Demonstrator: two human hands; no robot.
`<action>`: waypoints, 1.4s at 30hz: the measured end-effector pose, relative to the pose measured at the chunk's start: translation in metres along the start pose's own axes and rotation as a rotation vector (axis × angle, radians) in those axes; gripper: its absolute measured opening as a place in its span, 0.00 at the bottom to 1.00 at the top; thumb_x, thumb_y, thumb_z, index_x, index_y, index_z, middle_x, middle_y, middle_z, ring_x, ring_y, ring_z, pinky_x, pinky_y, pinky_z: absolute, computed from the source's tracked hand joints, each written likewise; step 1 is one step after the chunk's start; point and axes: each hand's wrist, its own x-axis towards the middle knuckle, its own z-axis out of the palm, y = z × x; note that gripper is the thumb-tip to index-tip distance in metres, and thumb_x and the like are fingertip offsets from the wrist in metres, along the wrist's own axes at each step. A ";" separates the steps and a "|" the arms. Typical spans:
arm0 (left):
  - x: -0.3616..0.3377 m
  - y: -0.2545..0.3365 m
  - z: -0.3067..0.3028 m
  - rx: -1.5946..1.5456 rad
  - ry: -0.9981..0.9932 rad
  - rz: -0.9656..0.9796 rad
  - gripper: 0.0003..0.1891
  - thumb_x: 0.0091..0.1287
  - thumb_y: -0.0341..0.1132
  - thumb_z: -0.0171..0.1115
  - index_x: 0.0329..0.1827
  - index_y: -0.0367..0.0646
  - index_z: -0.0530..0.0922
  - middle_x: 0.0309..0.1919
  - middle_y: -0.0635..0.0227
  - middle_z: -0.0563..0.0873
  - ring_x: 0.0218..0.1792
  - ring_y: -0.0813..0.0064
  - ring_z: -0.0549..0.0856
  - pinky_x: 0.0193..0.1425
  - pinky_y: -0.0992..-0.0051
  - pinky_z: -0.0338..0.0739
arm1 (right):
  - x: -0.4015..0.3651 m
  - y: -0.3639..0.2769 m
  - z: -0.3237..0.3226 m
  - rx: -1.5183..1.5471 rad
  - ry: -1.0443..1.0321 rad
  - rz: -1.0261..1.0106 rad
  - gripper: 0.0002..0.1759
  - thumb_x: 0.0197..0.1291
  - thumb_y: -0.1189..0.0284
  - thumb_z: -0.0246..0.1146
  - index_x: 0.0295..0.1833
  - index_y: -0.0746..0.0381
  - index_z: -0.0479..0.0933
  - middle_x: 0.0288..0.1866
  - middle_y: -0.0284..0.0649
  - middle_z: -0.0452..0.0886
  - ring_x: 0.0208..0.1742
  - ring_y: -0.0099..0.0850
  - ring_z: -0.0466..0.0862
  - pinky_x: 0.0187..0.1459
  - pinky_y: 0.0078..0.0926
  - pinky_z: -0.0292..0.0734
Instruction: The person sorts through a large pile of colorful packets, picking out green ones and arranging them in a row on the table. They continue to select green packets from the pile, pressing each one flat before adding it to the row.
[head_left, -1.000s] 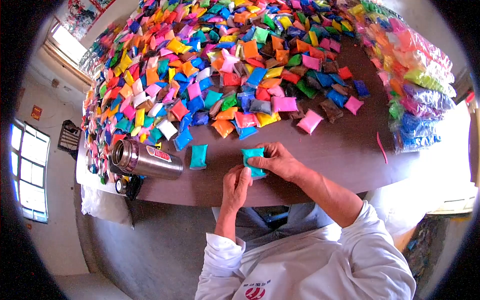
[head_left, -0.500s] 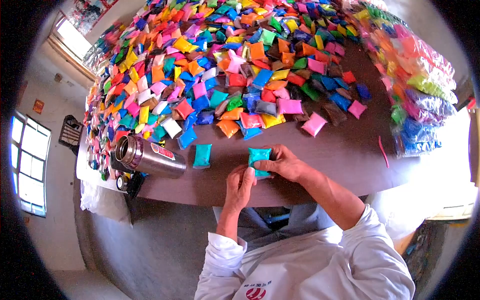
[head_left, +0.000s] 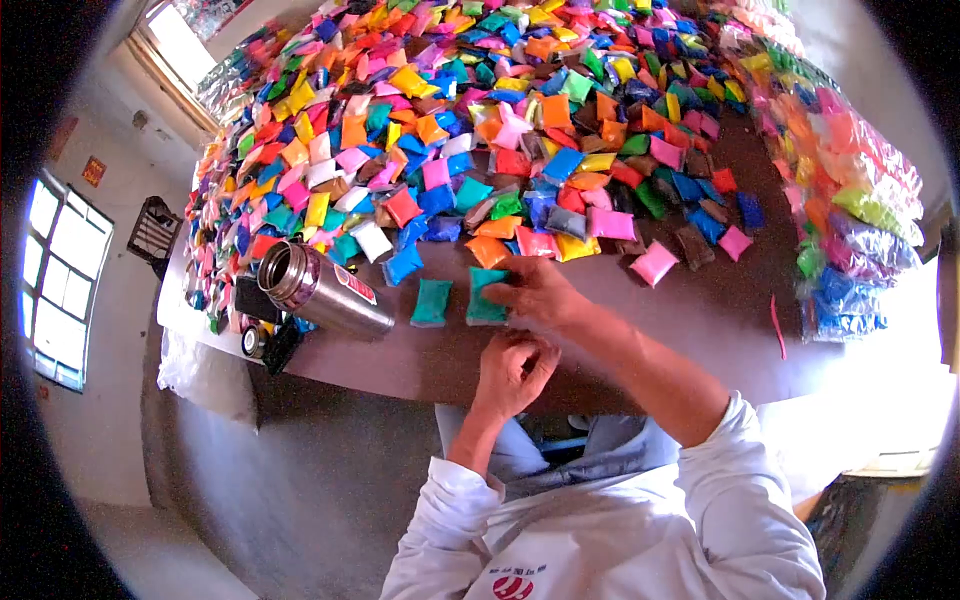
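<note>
A teal packet lies flat at the near side of the packet pile. My right hand reaches over its right edge, with the thumb and fingers closed on that edge. Just left of it, a second teal packet rests on the table, a narrow gap between the two. Below, near the table's front edge, my left hand is curled in a loose fist, and nothing shows in it. The packets look soft and filled, in clear wrapping.
A big heap of colourful packets covers the back of the brown table. An uncapped steel flask lies on the left, its lid nearby. Stacked clear bags of packets stand at right, near a pink strip.
My right hand has moved the teal packet from between both hands to the table, beside the other one. My left hand has let go and curled up. The view has shifted slightly.
</note>
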 end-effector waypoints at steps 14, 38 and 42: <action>-0.004 -0.004 0.000 0.021 -0.010 0.010 0.15 0.54 0.37 0.66 0.42 0.38 0.81 0.40 0.50 0.85 0.43 0.46 0.83 0.49 0.56 0.78 | 0.013 -0.002 0.042 -0.853 0.313 -0.200 0.23 0.50 0.61 0.71 0.49 0.60 0.77 0.38 0.52 0.82 0.43 0.48 0.83 0.43 0.43 0.78; 0.000 -0.001 0.003 0.109 0.038 0.135 0.08 0.53 0.33 0.69 0.22 0.43 0.78 0.27 0.63 0.85 0.32 0.59 0.83 0.38 0.62 0.76 | 0.064 -0.002 -0.054 -0.876 0.462 -0.406 0.15 0.52 0.80 0.55 0.45 0.67 0.79 0.44 0.54 0.82 0.49 0.51 0.81 0.53 0.42 0.76; -0.002 -0.004 0.003 0.128 0.000 0.116 0.07 0.57 0.35 0.68 0.28 0.42 0.81 0.30 0.63 0.86 0.34 0.57 0.84 0.41 0.63 0.77 | 0.053 -0.002 -0.094 -0.991 0.407 -0.304 0.16 0.52 0.77 0.55 0.47 0.65 0.80 0.45 0.53 0.83 0.50 0.50 0.82 0.53 0.41 0.76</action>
